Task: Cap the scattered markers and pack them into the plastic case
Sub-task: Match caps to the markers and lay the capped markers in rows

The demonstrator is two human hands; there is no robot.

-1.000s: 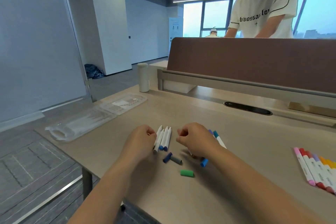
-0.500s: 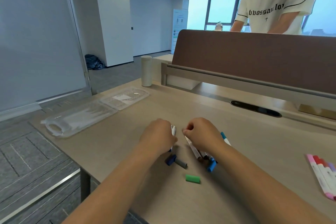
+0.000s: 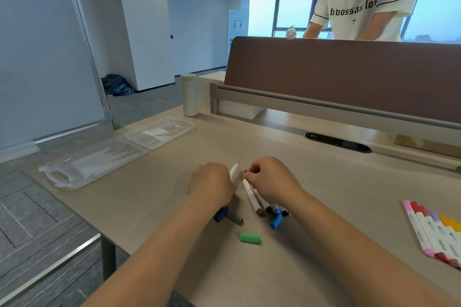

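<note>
marker (image 3: 234,171) in left hand (image 3: 212,185), one green cap (image 3: 250,238)

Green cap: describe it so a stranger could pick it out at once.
On the desk, look just nearer than the left hand and right hand, between the forearms. The green cap lies on its side there, alone and nearest the viewer. It is the only green piece; its neighbours are a dark blue cap, a grey cap and a light blue cap.

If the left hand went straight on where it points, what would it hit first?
Probably the right hand and the small dark cap it seems to pinch, just past the white marker the left hand grips; depth is unclear.
</note>
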